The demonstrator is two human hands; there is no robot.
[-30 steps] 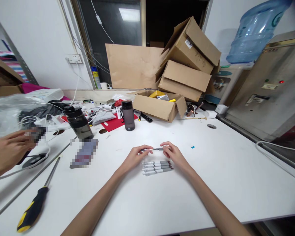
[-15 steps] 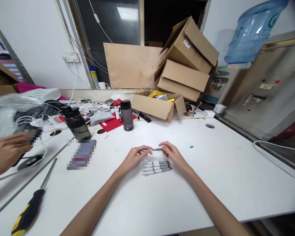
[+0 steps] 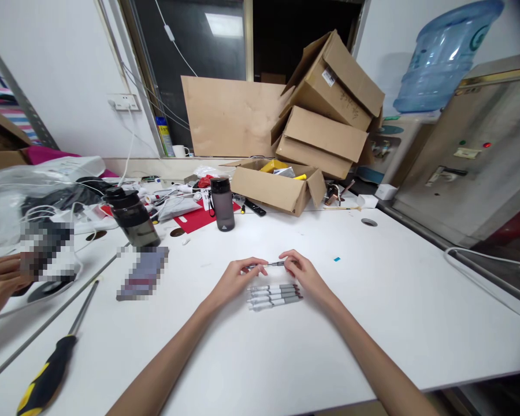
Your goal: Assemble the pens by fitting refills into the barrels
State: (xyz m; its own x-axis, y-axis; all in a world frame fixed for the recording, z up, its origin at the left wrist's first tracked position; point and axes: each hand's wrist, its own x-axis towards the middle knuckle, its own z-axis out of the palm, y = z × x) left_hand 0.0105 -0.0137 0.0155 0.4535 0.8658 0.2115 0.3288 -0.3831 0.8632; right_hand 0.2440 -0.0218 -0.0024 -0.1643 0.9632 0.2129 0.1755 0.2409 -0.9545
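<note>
Both my hands hold one grey pen (image 3: 272, 264) level above the white table (image 3: 372, 300). My left hand (image 3: 234, 279) pinches its left end and my right hand (image 3: 304, 273) pinches its right end. Directly below the held pen, several more grey pens (image 3: 274, 295) lie side by side in a neat row on the table, just under my fingers.
Two dark water bottles (image 3: 132, 217) (image 3: 223, 203) stand at the back left, with cables and clutter. Open cardboard boxes (image 3: 281, 185) pile at the back. A yellow-handled screwdriver (image 3: 54, 361) lies front left. Another person's hand (image 3: 0, 283) is at the far left edge.
My hands and the pen stay almost still. The other person's hand at the left has drawn back toward the frame's edge, and the view has shifted slightly.
</note>
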